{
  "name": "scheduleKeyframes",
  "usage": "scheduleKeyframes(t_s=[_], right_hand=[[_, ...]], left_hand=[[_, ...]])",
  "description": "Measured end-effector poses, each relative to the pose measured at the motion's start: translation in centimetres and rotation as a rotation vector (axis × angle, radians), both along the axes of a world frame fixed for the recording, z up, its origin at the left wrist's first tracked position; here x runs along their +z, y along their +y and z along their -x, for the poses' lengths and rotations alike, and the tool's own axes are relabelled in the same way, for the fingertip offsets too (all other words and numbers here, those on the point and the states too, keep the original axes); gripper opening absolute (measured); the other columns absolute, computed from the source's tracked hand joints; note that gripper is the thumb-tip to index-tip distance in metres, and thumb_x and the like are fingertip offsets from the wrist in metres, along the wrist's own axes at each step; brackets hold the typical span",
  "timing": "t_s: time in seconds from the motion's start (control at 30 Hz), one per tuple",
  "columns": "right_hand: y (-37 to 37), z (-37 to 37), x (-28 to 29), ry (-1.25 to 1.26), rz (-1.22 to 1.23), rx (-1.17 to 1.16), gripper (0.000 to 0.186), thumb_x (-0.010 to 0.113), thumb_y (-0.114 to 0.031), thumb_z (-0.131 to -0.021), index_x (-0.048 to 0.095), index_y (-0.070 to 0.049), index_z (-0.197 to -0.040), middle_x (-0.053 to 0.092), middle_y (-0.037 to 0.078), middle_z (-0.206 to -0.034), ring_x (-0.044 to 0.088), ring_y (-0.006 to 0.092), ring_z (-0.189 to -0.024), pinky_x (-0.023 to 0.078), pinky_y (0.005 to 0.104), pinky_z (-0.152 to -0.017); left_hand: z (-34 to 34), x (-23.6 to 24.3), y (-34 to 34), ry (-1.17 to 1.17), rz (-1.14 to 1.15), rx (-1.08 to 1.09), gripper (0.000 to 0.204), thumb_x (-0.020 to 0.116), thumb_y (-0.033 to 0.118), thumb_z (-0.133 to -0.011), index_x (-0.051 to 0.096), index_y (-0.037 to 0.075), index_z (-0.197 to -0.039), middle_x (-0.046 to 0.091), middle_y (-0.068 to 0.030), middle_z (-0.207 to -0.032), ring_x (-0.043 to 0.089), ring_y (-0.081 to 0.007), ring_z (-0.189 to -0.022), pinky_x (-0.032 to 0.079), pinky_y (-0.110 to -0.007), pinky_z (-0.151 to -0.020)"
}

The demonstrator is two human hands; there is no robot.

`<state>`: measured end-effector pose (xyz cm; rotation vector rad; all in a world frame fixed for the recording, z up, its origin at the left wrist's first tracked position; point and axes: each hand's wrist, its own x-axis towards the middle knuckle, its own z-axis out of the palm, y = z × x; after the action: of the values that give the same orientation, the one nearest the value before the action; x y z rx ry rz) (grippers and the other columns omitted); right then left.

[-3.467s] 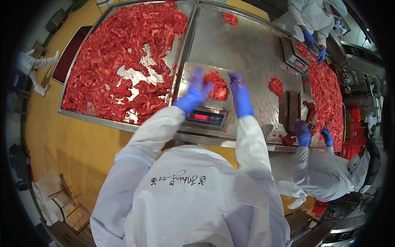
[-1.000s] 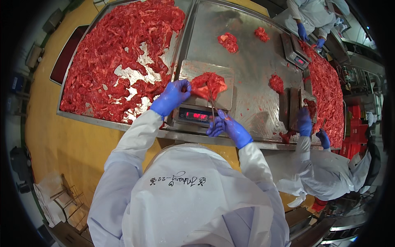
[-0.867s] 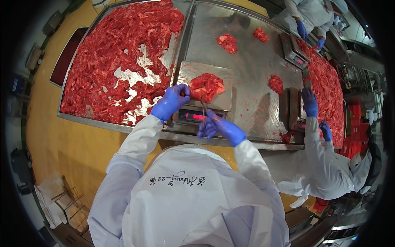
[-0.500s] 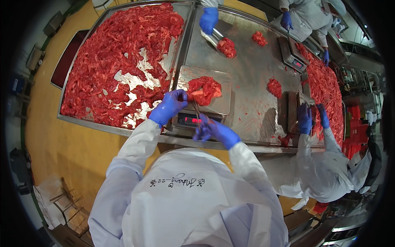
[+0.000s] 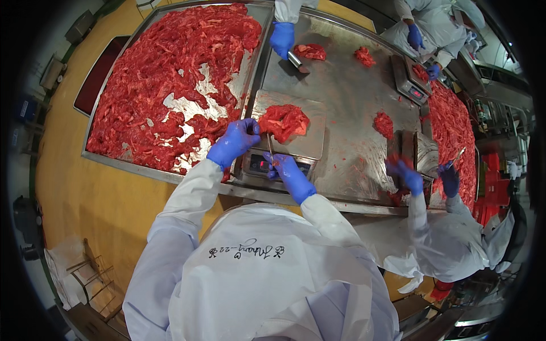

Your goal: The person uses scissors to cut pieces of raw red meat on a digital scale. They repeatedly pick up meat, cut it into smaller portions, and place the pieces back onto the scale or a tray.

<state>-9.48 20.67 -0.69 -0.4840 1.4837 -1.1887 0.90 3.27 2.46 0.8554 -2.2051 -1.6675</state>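
A pile of raw red meat strips (image 5: 284, 122) rests on the steel plate of a digital scale (image 5: 314, 146). My left hand (image 5: 234, 141), in a blue glove, is closed in a pinch at the pile's left edge; what its fingertips hold, if anything, is too small to make out. In front of the scale's display, my right hand (image 5: 291, 175), also blue-gloved, grips a slim metal tool (image 5: 269, 143), perhaps tweezers. Its tip reaches up to the near left edge of the meat.
Left of the scale, a steel tray (image 5: 128, 169) bears a large spread of meat strips. Small meat portions (image 5: 383, 125) lie on the steel table (image 5: 347, 105). Across it, a co-worker's gloved hand (image 5: 282, 38) holds a metal scraper (image 5: 297, 61). Other co-workers handle meat at two more scales on the right.
My right hand has shifted slightly left and its tool now stands more upright at the meat. My left hand stays close by. The far co-worker's scraper has come away from its meat portion.
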Motion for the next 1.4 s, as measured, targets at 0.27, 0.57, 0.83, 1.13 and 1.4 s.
scheduleKeyframes(t_s=[0.27, 0.57, 0.83, 1.13, 1.4], right_hand=[[0.1, -0.3, 1.4, -0.124, 0.104, -0.089, 0.035, 0.058, -0.041, -0.094, 0.057, -0.008, -0.081, 0.058, 0.003, -0.070, 0.058, 0.0136, -0.064, 0.049, 0.0284, -0.065], [6.0, 1.6, 6.7, -0.336, 0.072, -0.087, 0.046, 0.045, -0.051, -0.097, 0.052, -0.010, -0.078, 0.057, 0.008, -0.072, 0.060, 0.0258, -0.074, 0.050, 0.0391, -0.074], [3.2, 5.7, 6.4, -0.380, 0.363, -0.345, 0.051, 0.040, -0.055, -0.097, 0.051, -0.008, -0.080, 0.059, 0.013, -0.081, 0.062, 0.0302, -0.084, 0.049, 0.0440, -0.084], [8.2, 5.3, 4.1, -0.181, 0.167, -0.454, 0.055, 0.037, -0.056, -0.098, 0.056, -0.006, -0.088, 0.064, 0.016, -0.092, 0.064, 0.0299, -0.093, 0.050, 0.0387, -0.087], [2.3, 8.6, 6.5, 0.129, 0.237, -0.414, 0.048, 0.043, -0.053, -0.097, 0.057, -0.007, -0.090, 0.063, 0.009, -0.085, 0.064, 0.0201, -0.077, 0.052, 0.0337, -0.077]], left_hand=[[-1.2, -0.6, 0.7, 0.036, -0.001, -0.021, 0.009, 0.064, 0.002, -0.073, 0.057, 0.005, -0.078, 0.052, 0.0012, -0.070, 0.046, -0.0073, -0.067, 0.043, -0.027, -0.062], [-11.5, -0.6, -11.7, -0.841, 0.957, 0.435, 0.064, 0.074, 0.029, -0.078, 0.045, 0.020, -0.135, 0.043, -0.0151, -0.139, 0.043, -0.0363, -0.127, 0.041, -0.049, -0.096], [-1.5, -8.3, -4.3, -0.313, 0.365, -0.134, 0.038, 0.066, 0.021, -0.081, 0.062, 0.007, -0.116, 0.061, -0.0247, -0.116, 0.059, -0.0398, -0.108, 0.047, -0.046, -0.090], [-5.4, -5.0, -6.9, -0.580, 0.735, 0.189, 0.050, 0.064, 0.035, -0.084, 0.056, 0.004, -0.122, 0.044, -0.0247, -0.138, 0.039, -0.0413, -0.129, 0.029, -0.055, -0.106], [3.5, 0.4, 0.2, 0.194, 0.242, -0.105, 0.033, 0.060, 0.015, -0.087, 0.057, 0.001, -0.116, 0.061, -0.0201, -0.113, 0.061, -0.0330, -0.103, 0.049, -0.041, -0.089]])
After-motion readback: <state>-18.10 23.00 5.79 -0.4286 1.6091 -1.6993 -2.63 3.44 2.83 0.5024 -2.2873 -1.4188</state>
